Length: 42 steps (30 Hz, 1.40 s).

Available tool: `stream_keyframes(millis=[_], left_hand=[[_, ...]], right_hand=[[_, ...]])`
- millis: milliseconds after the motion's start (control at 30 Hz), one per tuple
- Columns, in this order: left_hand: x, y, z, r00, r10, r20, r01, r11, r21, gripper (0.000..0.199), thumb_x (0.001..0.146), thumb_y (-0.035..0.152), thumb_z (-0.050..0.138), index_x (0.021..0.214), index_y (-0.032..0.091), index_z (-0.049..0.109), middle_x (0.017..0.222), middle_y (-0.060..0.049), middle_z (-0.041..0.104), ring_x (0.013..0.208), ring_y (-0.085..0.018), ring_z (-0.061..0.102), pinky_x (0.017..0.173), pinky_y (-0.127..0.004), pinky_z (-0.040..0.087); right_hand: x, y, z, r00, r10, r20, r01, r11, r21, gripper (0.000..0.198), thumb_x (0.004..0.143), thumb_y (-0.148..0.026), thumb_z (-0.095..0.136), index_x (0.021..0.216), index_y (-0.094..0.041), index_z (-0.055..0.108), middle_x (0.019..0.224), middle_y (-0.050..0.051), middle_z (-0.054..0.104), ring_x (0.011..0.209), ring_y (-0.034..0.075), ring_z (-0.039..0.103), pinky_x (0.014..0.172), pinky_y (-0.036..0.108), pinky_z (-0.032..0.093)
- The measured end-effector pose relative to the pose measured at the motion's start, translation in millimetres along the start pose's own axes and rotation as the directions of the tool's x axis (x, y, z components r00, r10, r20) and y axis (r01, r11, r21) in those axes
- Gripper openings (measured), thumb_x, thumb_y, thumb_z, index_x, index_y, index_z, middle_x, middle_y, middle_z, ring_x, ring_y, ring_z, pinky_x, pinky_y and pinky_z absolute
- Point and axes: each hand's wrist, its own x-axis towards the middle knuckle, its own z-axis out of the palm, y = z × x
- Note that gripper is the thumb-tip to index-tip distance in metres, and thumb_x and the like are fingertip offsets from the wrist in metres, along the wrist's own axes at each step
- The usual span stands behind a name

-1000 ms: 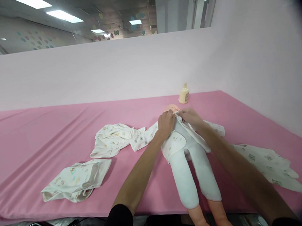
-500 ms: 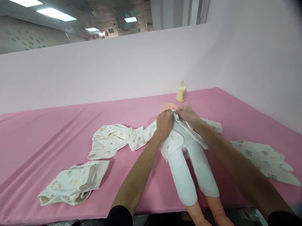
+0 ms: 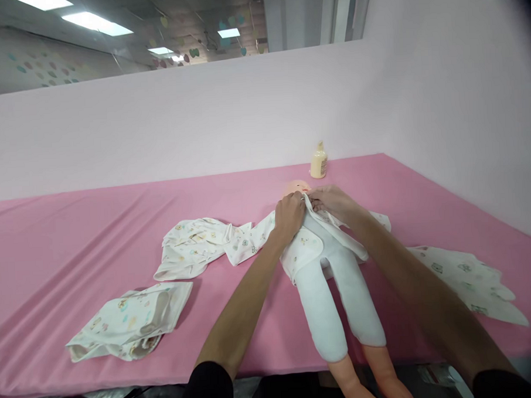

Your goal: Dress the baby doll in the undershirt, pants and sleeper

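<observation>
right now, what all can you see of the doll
The doll lies face up on the pink cloth, lower legs reaching past the near edge. Torso and upper legs look like stuffed white fabric, the lower legs smooth orange-pink plastic. A printed white top lies open across its body, the left hand and right hand closed on it near the neck. The head is partly hidden.

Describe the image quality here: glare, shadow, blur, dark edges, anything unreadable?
Head view: ceiling lights blown out white; head view: upper right corner fades to black; head view: soft shadow along the right edge of the folded cloth; head view: bottle lettering too small to read; head view: left hand and right hand show no obvious motion blur.
</observation>
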Motion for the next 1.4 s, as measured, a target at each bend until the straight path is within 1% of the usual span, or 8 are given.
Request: stream_keyframes(millis=[267,367,533,700,833,1067,1200,1400], left_hand=[[3.2,-4.8,4.0,0.999,-0.025,-0.039,0.019,0.989,-0.144,0.019,0.096,0.018,0.042,0.091,0.019,0.060,0.095,-0.007,0.071,0.089,-0.021,0.063,0.076,-0.030,0.039],[4.7,-5.7,5.0,0.997,-0.071,-0.043,0.060,0.972,-0.227,0.018,0.093,0.018,0.044,0.085,0.019,0.059,0.090,-0.005,0.071,0.086,-0.020,0.062,0.074,-0.030,0.039],[6.8,-6.2,4.1,0.985,-0.170,-0.018,0.150,0.910,-0.387,0.012,0.087,0.022,0.049,0.079,0.020,0.059,0.087,-0.003,0.071,0.082,-0.019,0.060,0.071,-0.029,0.037],[7.2,-4.1,0.6,0.959,-0.280,0.032,0.273,0.895,-0.353,0.014,0.084,0.026,0.052,0.075,0.020,0.060,0.084,-0.005,0.069,0.080,-0.020,0.057,0.066,-0.029,0.032],[7.6,-3.3,-3.6,0.968,-0.240,0.067,0.246,0.881,-0.403,0.017,0.081,0.021,0.052,0.064,0.018,0.054,0.070,-0.003,0.060,0.069,-0.016,0.050,0.063,-0.028,0.030],[6.0,-10.4,-10.2,0.936,-0.199,0.290,0.351,0.555,-0.754,0.025,0.077,0.022,0.053,0.058,0.019,0.038,0.055,0.004,0.033,0.051,-0.008,0.029,0.051,-0.025,0.021],[6.2,-13.4,-7.6,0.905,-0.203,0.375,0.425,0.370,-0.826,0.023,0.079,0.025,0.054,0.060,0.019,0.042,0.054,0.004,0.034,0.048,-0.007,0.029,0.048,-0.024,0.022],[8.1,-16.9,-0.5,0.916,-0.205,0.345,0.399,0.366,-0.841,0.021,0.080,0.025,0.055,0.062,0.017,0.047,0.052,0.005,0.034,0.047,-0.007,0.030,0.047,-0.023,0.023]], right_hand=[[8.5,13.2,2.6,0.998,-0.019,-0.060,0.022,0.998,0.057,0.014,0.075,-0.018,0.075,0.069,-0.013,0.064,0.062,0.001,0.060,0.055,0.008,0.050,0.051,0.019,0.040],[11.6,20.3,6.2,0.994,-0.051,-0.102,0.053,0.998,0.021,0.013,0.075,-0.023,0.074,0.072,-0.014,0.065,0.059,-0.001,0.056,0.051,0.007,0.046,0.046,0.019,0.033],[11.2,22.9,6.9,0.992,-0.016,-0.122,0.018,1.000,0.013,0.013,0.078,-0.028,0.072,0.079,-0.016,0.065,0.061,-0.002,0.059,0.053,0.009,0.049,0.048,0.020,0.037],[6.8,16.9,7.7,0.995,-0.019,-0.099,0.016,0.999,-0.033,0.010,0.078,-0.024,0.071,0.079,-0.017,0.064,0.057,-0.004,0.055,0.050,0.008,0.045,0.046,0.020,0.034],[2.7,12.7,11.2,0.992,-0.014,-0.128,0.007,0.999,-0.051,0.008,0.078,-0.022,0.070,0.081,-0.017,0.065,0.061,-0.004,0.060,0.052,0.008,0.049,0.048,0.020,0.037],[-0.9,10.2,14.0,0.988,-0.028,-0.149,0.014,0.995,-0.097,0.004,0.084,-0.019,0.065,0.086,-0.015,0.064,0.061,-0.005,0.060,0.054,0.009,0.051,0.051,0.019,0.039],[-2.8,9.0,12.1,0.994,-0.054,-0.091,0.044,0.993,-0.106,0.008,0.086,-0.021,0.066,0.091,-0.014,0.066,0.060,-0.005,0.059,0.051,0.008,0.049,0.048,0.019,0.036],[-3.3,9.4,7.3,0.995,-0.071,-0.066,0.059,0.984,-0.168,0.011,0.086,-0.019,0.064,0.095,-0.014,0.069,0.060,-0.004,0.060,0.052,0.008,0.050,0.048,0.019,0.036]])
